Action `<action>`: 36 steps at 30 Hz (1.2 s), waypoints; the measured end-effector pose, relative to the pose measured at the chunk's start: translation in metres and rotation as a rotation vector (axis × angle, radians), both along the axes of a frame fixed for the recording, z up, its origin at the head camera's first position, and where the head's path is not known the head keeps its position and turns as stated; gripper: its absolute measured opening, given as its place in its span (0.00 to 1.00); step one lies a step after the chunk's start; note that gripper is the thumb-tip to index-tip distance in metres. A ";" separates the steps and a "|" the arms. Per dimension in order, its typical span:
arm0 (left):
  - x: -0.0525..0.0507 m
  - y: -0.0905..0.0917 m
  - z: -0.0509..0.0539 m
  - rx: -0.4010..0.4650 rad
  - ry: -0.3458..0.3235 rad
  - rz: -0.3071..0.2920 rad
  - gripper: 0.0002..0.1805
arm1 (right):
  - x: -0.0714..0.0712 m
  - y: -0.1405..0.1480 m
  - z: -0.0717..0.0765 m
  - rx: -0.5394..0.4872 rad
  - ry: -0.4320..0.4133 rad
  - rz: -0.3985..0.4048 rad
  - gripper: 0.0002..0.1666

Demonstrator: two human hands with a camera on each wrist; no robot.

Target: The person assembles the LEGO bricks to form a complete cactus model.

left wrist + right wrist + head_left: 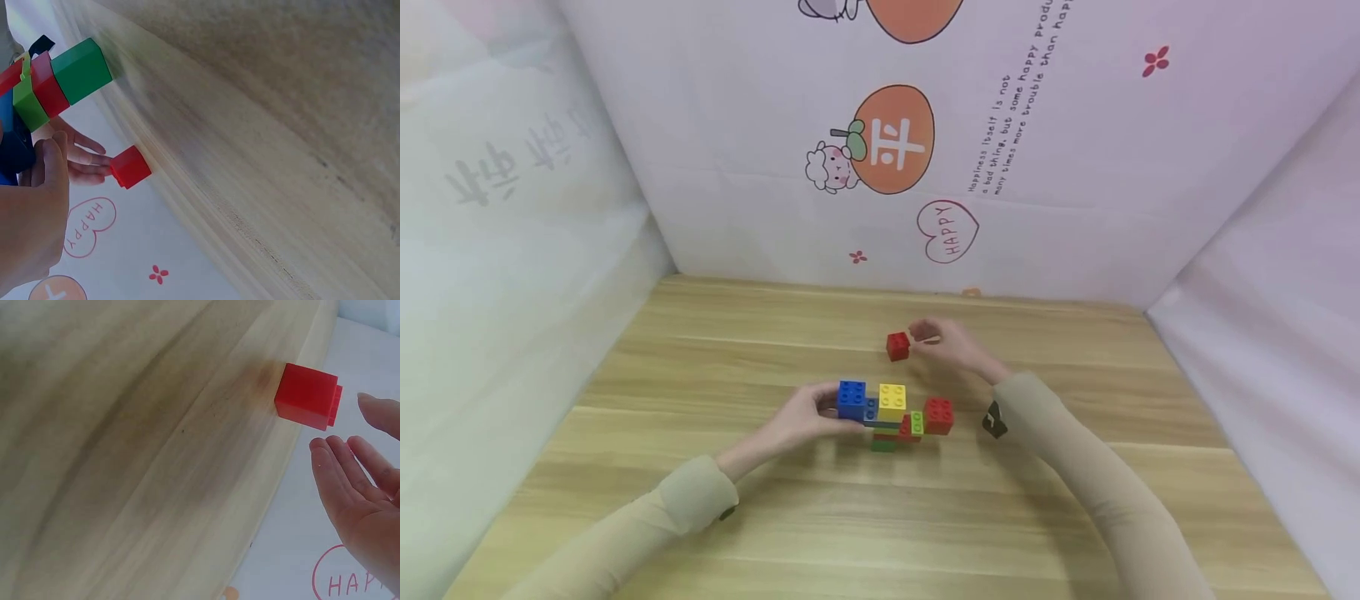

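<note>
My left hand (799, 417) grips the left end of a toy brick assembly by its blue brick (852, 402). The assembly also carries a yellow brick (892, 402), green pieces and, at its right end, a red brick (939, 416). In the left wrist view its dark green brick (81, 70) is at the bottom of the stack. Farther back, a loose red brick (898, 346) stands on the table, studs up. Just right of that loose brick is my right hand (951, 345). The right wrist view shows its fingers (344, 481) spread and apart from the red brick (307, 397).
A wood-grain table (880, 525) spans the work area. White printed cloth walls (737, 167) enclose it at the back and both sides. A small dark object (995, 421) shows by the right sleeve cuff.
</note>
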State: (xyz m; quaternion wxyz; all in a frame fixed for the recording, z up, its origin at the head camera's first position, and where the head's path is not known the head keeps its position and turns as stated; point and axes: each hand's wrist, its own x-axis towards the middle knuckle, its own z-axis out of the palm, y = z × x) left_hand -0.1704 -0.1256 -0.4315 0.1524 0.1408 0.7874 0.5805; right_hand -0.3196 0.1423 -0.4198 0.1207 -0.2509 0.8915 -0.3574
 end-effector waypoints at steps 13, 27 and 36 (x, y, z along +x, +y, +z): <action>0.001 0.001 0.000 0.023 0.005 -0.008 0.30 | -0.008 -0.012 0.002 0.107 -0.001 0.074 0.28; 0.001 0.000 0.001 0.022 0.006 -0.007 0.30 | -0.008 -0.010 -0.006 0.115 -0.015 0.002 0.24; 0.001 0.000 0.000 0.013 0.004 0.002 0.31 | -0.008 -0.013 -0.010 0.106 -0.045 -0.062 0.18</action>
